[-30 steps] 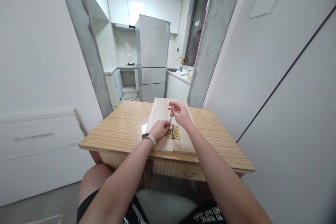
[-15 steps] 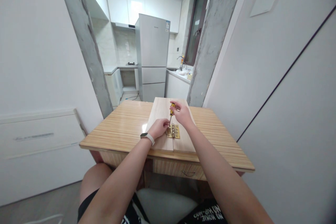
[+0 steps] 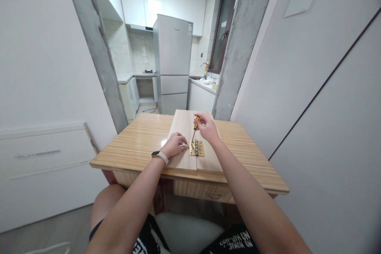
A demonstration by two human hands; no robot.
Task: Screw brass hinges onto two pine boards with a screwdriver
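Observation:
Two pale wooden boards (image 3: 181, 160) lie side by side on the table, and a brass hinge (image 3: 197, 148) spans the seam between them. My right hand (image 3: 206, 127) is closed on the yellow and black handle of a screwdriver (image 3: 197, 123). The screwdriver leans slightly, its tip at the left leaf of the hinge. Just left of the hinge, my left hand (image 3: 176, 145) rests over the left board with fingers curled. A small dark thing, perhaps a screw, shows by its fingertips, too small to make out.
The boards lie on a striped wooden table (image 3: 139, 143) with a drawer handle (image 3: 213, 195) at its front. Behind it stand a silver fridge (image 3: 174, 55) and a counter with a sink and tap. Concrete-edged walls rise on both sides.
My left hand has moved left, away from the hinge, uncovering its left leaf. My right hand and the screwdriver have shifted very slightly to the right.

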